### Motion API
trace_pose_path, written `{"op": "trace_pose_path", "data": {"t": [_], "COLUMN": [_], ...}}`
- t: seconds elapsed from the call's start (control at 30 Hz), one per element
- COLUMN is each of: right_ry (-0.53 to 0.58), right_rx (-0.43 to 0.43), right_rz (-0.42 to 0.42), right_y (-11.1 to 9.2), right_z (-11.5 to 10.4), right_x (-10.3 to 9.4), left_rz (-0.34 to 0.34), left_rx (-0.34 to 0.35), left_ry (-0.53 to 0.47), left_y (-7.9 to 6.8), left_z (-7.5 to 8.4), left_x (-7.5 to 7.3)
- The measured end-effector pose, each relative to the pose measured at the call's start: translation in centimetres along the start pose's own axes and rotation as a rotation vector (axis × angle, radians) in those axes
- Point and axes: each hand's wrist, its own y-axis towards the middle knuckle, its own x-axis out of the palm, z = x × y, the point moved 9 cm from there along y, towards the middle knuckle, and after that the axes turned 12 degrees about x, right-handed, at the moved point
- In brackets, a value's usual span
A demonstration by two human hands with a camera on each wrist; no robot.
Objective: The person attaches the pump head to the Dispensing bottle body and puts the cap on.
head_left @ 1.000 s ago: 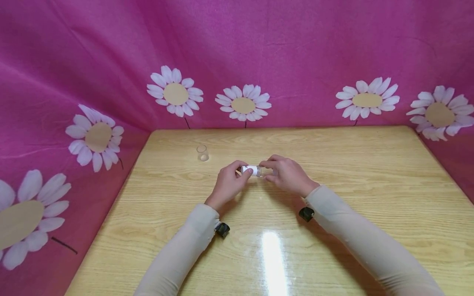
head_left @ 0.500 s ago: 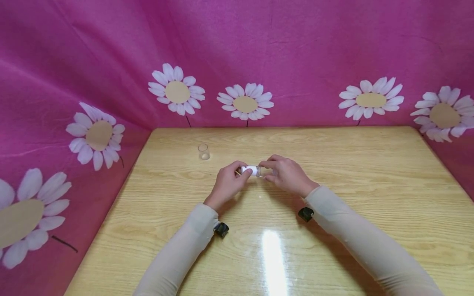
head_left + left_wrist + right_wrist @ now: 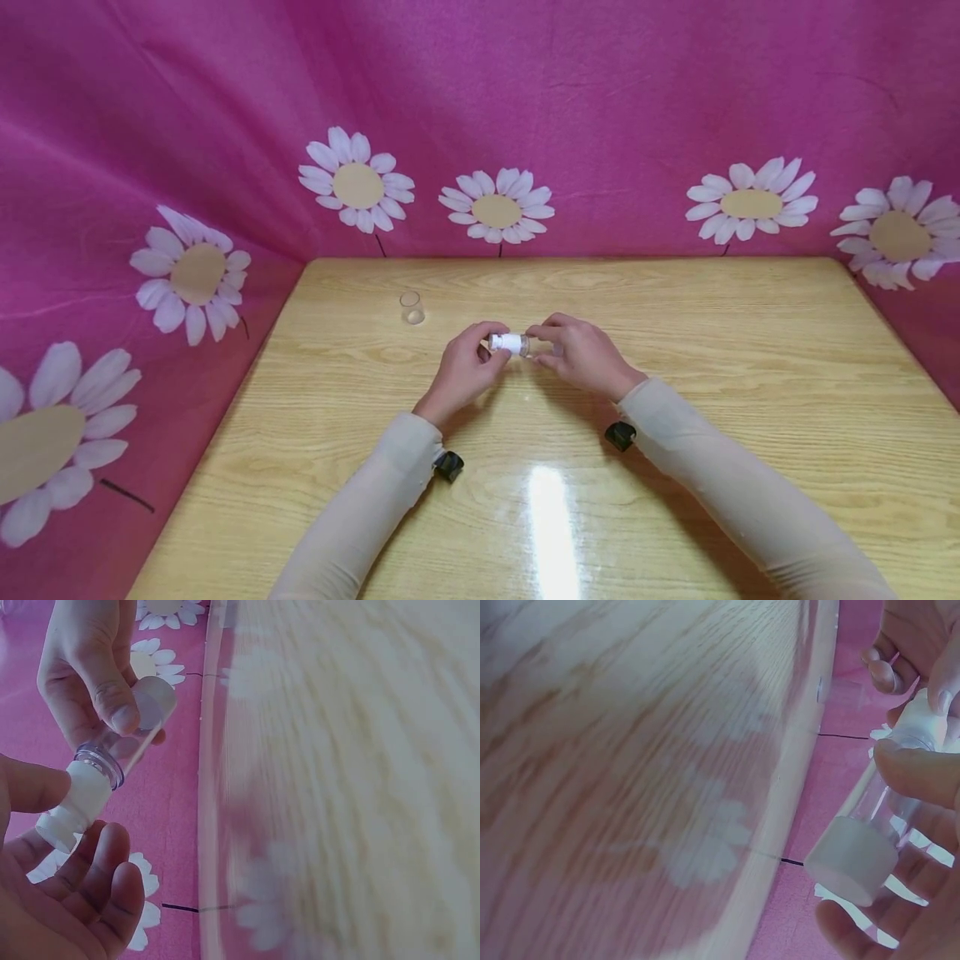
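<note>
We have the clear bottle (image 3: 853, 859) lying sideways over the bench (image 3: 675, 317). Our right grip (image 3: 588, 354) is curled round its body; our left grip (image 3: 459, 375) lightly pinches the white top (image 3: 84, 795). We judge the step to be turning that top, on or off we cannot tell; the next twist calls for a steady right hold. A clear cup (image 3: 412, 308) stands apart.

The left hand (image 3: 463, 375) pinches the white end of a small white-and-clear cylindrical container (image 3: 512, 343), and there's the right hand (image 3: 588, 357), thumb and fingers gripping its clear end! Beige fabric sleeves (image 3: 360, 500) stretch above a glossy, pale wooden table (image 3: 750, 325); farther back, left, stands a small transparent cylindrical cup (image 3: 412, 308), near magenta cloth (image 3: 615, 83) covered in white daisies (image 3: 497, 211)
</note>
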Motion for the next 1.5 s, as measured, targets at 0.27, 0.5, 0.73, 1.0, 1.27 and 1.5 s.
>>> {"op": "trace_pose_path", "data": {"t": [0.27,0.5,0.73,1.0,1.27,1.5], "right_ry": [0.009,0.015,0.025,0.017,0.011,0.021], "right_rx": [0.013,0.005,0.004,0.043,0.036,0.014], "right_rz": [-0.021,-0.012,-0.003,-0.021,-0.013,0.008], "right_y": [-0.1,-0.2,-0.2,-0.4,-0.6,-0.7], "right_z": [0.1,-0.1,-0.2,-0.1,-0.2,-0.5], "right_x": [0.2,-0.1,-0.2,-0.1,-0.3,-0.7], "left_rz": [0.014,0.073,0.119,0.114,0.088,0.069], "left_rx": [0.061,0.035,-0.12,-0.165,-0.166,-0.153], "left_ry": [-0.013,-0.082,-0.085,-0.026,-0.025,-0.041], "left_y": [0.0,0.1,-0.1,-0.2,-0.1,0.1], "left_z": [0.5,0.4,-0.5,-0.6,-0.6,-0.5], "left_x": [0.0,-0.3,-0.3,-0.4,-0.3,-0.2]}}
